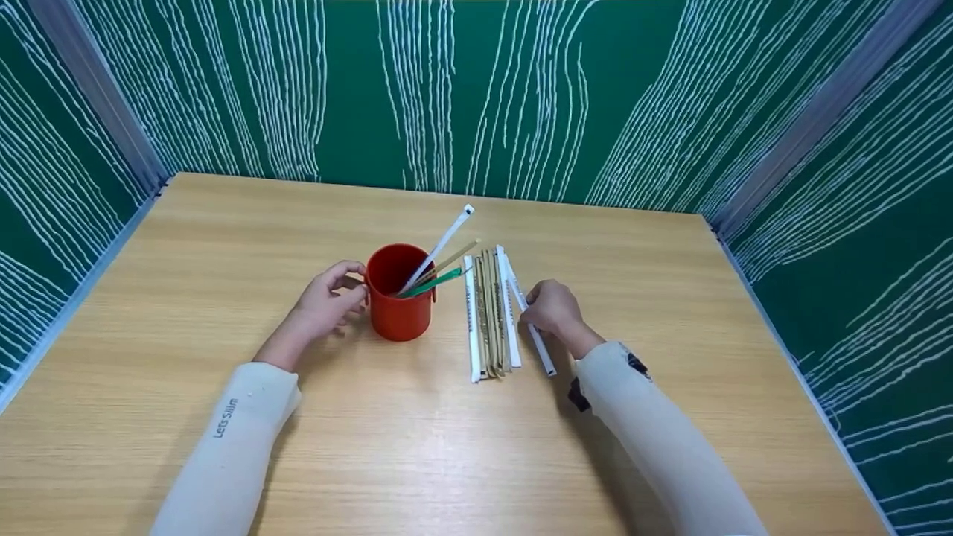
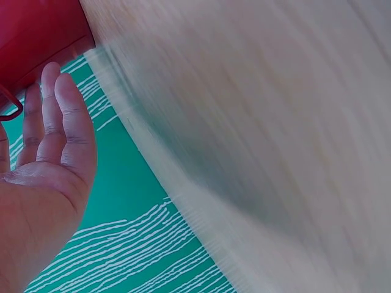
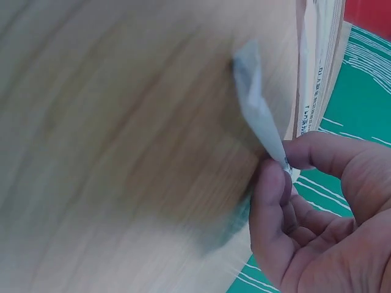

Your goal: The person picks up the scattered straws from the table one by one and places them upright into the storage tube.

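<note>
A red cup with side handles stands upright on the table. My left hand is at its left side, fingertips right at the cup wall and handle, fingers mostly straight in the left wrist view. Leaning in the cup are a white paper-wrapped straw, a tan stick-like one and a green one. My right hand pinches another white wrapped straw between thumb and index finger. Its lower end points toward me.
Between the cup and my right hand lies a row of tan wrapped straws, with white wrapped straws along its sides. Green walls with white wavy lines border the wooden table at the back and both sides.
</note>
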A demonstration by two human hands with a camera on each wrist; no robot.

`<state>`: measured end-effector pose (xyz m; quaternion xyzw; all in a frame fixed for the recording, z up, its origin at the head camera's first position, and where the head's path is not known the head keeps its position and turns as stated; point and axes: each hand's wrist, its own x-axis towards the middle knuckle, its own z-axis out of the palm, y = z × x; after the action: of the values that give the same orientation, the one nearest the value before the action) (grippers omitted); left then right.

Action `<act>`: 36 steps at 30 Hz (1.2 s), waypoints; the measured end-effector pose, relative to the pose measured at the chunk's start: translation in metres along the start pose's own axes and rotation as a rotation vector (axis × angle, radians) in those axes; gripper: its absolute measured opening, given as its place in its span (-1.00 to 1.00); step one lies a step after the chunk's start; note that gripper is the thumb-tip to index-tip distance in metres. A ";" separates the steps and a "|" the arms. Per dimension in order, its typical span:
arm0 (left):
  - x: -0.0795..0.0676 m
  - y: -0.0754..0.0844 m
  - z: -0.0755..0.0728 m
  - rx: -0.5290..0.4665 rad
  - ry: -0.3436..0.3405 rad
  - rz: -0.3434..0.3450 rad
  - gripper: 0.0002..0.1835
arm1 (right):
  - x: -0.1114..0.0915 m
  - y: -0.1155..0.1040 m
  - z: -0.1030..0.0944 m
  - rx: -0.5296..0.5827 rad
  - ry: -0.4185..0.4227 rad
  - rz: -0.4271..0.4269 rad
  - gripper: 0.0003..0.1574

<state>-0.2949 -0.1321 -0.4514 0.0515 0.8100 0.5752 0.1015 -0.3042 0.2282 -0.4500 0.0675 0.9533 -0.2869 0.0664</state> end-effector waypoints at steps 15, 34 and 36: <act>-0.002 0.001 0.001 -0.006 -0.006 0.026 -0.67 | -0.003 -0.009 -0.008 0.238 -0.056 0.045 -0.68; -0.002 0.002 0.001 -0.013 -0.006 0.019 -0.71 | -0.017 -0.033 -0.026 0.474 0.031 0.007 -0.71; -0.002 0.002 0.001 -0.013 -0.008 0.020 -0.71 | -0.018 -0.036 -0.030 0.505 0.040 -0.010 -0.71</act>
<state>-0.2924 -0.1312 -0.4499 0.0612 0.8055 0.5811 0.0991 -0.2953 0.2133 -0.4032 0.0828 0.8528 -0.5150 0.0269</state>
